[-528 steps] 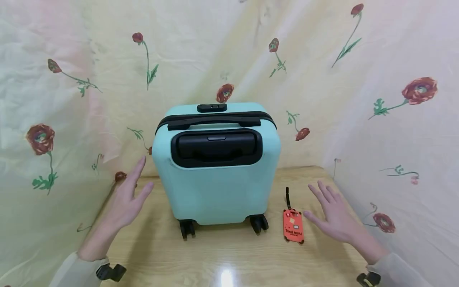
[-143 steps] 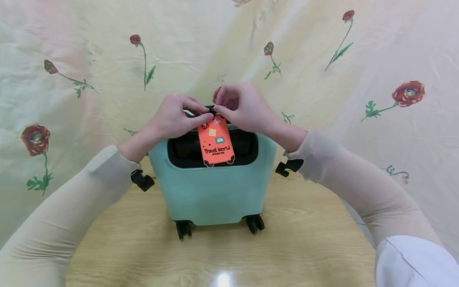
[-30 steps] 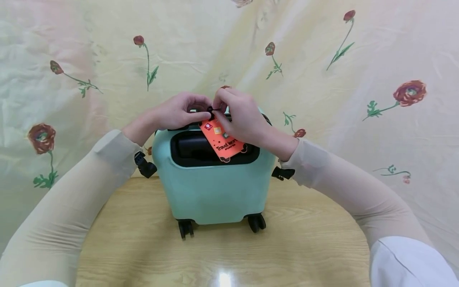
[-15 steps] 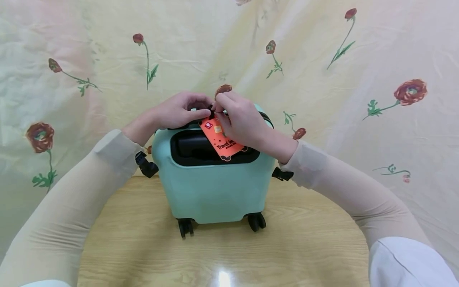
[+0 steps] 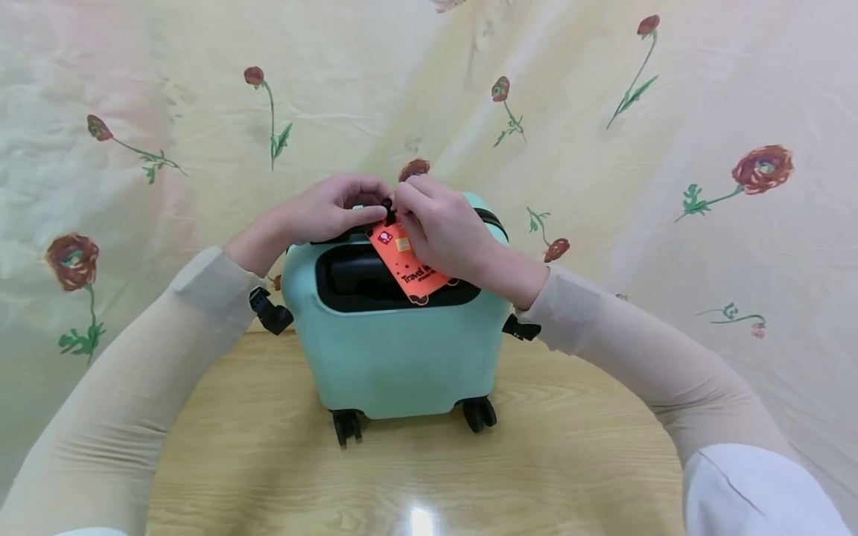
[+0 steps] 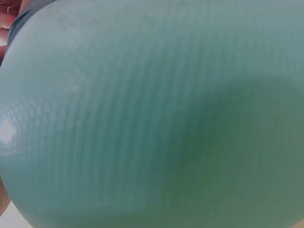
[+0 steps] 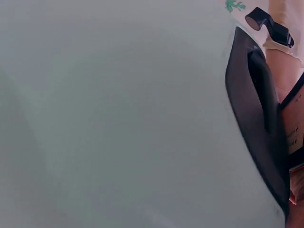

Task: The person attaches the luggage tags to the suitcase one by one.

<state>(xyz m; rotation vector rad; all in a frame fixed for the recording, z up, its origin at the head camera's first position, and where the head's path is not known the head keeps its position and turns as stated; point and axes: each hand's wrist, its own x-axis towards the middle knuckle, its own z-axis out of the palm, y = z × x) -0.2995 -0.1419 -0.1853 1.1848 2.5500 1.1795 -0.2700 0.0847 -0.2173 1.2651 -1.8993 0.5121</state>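
A mint-green suitcase (image 5: 395, 365) stands upright on its black wheels. An orange-red luggage tag (image 5: 409, 272), printed with "Travel" and small pictures, hangs tilted over the black recess in its upper side. The tag's black strap (image 5: 389, 214) is at the suitcase's top handle, most of which is hidden behind the hands. My left hand (image 5: 328, 208) pinches the strap between thumb and fingers. From the other side my right hand (image 5: 445, 231) has its fingers curled in on the strap's end, and it covers the tag's right part. The right wrist view shows the black recess (image 7: 251, 95) edge-on.
The suitcase stands on a light wooden table (image 5: 429, 469). Close behind and around it hangs a pale cloth (image 5: 570, 89) printed with red flowers. A black wrist camera (image 5: 271, 311) sits beside the suitcase's left edge, another (image 5: 521, 327) at its right.
Long before, the tag lay on the table and both hands were apart. Later it hung nearly straight at the handle; now it tilts. In the last second my right fingers closed further over the strap.
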